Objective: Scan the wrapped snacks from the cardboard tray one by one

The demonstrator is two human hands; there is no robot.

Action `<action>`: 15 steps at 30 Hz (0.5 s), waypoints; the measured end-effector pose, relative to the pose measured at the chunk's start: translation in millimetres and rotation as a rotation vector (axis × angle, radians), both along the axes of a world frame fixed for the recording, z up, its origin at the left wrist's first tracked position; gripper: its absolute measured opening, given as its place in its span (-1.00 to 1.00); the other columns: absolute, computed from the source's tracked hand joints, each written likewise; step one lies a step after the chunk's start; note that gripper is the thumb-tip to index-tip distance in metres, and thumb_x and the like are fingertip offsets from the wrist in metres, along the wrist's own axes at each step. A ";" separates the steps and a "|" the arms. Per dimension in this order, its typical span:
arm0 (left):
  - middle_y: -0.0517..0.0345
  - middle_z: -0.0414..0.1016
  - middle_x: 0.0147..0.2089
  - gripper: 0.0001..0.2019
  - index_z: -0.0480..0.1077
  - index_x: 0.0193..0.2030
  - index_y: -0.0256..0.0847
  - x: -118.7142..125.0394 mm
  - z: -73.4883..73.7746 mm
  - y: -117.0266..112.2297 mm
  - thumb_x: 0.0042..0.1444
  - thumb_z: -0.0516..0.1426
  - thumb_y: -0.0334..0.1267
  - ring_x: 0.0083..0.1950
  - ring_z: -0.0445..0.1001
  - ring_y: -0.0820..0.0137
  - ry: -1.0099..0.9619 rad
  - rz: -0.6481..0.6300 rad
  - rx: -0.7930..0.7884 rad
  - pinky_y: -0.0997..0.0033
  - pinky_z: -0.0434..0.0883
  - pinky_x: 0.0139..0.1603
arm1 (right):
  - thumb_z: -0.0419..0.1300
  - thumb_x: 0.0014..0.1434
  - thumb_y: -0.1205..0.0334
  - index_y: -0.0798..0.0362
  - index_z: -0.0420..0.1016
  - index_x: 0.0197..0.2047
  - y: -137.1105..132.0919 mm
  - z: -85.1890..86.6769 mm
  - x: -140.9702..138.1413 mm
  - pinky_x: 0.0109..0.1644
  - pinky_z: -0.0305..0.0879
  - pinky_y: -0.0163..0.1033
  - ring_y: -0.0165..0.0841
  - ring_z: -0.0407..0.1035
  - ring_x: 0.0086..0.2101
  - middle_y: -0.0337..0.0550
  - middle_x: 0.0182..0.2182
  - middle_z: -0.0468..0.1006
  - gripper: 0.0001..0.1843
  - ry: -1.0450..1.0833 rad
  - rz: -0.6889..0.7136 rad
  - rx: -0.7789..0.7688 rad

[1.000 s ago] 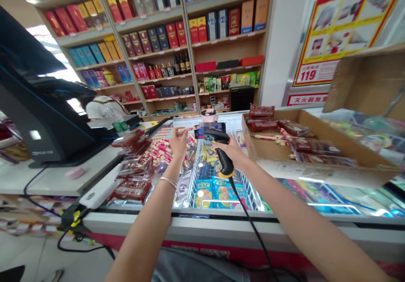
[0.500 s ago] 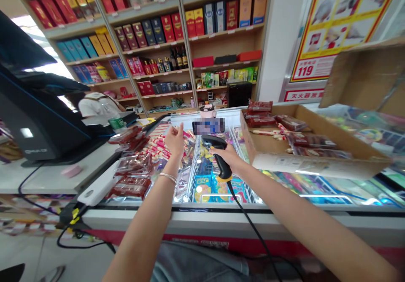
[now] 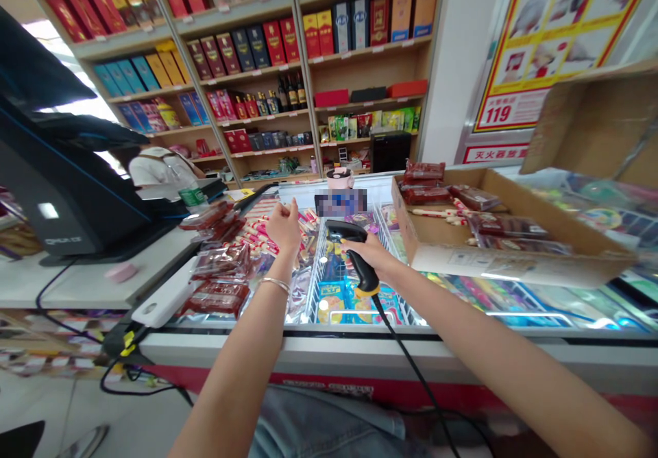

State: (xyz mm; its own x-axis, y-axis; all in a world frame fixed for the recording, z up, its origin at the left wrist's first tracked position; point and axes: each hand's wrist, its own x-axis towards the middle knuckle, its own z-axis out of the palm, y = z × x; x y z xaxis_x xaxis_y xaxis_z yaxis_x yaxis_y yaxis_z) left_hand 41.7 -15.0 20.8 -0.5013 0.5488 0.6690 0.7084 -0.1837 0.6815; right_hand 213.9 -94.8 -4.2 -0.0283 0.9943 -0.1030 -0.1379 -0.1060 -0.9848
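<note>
My right hand [image 3: 371, 255] is wrapped round the grip of a black barcode scanner [image 3: 354, 237] with a yellow collar; its black cable [image 3: 411, 369] trails down toward me. The scanner's head points left toward my left hand [image 3: 284, 227], a short gap away. That hand is raised over the freezer's glass lid [image 3: 360, 307], back toward me, fingers curled and thumb up; what it holds is hidden. A silver bracelet circles its wrist. Just beneath it lies a heap of red-and-white snack sticks [image 3: 256, 236].
Red snack packets [image 3: 218, 280] are stacked on the lid's left side. A cardboard box [image 3: 514, 262] with more packets sits at the right. A black till screen [image 3: 62, 197] stands on the left counter. A pink cup [image 3: 339, 178] and stocked shelves [image 3: 308, 74] lie beyond; a person [image 3: 154, 170] stands back left.
A thin stick showed in my left hand near the scanner a second ago; now it is hidden behind the hand. Both hands have sunk slightly toward the lid.
</note>
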 end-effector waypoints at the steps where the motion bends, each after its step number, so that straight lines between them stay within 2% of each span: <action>1: 0.29 0.14 -0.66 -0.57 0.06 -0.64 -0.19 0.2 -0.3 0.3 0.12 0.03 0.00 -0.56 0.14 0.50 0.007 0.003 -0.005 0.44 0.03 -0.43 | 0.24 -0.04 0.35 0.13 0.35 -0.30 -0.4 0.5 -0.1 -0.55 0.36 -0.33 -0.44 0.35 -0.65 -0.23 -0.58 0.45 -0.81 0.000 0.001 0.004; 15: 0.27 0.15 -0.64 -0.57 0.06 -0.62 -0.18 0.8 -3.2 1.8 0.10 0.05 0.04 -0.55 0.14 0.47 0.060 -0.003 0.004 0.44 0.01 -0.43 | 0.21 -0.02 0.37 0.10 0.32 -0.36 -4.5 6.7 -0.3 -0.59 0.31 -0.36 -0.45 0.31 -0.67 -0.26 -0.64 0.41 -0.87 0.016 0.015 0.037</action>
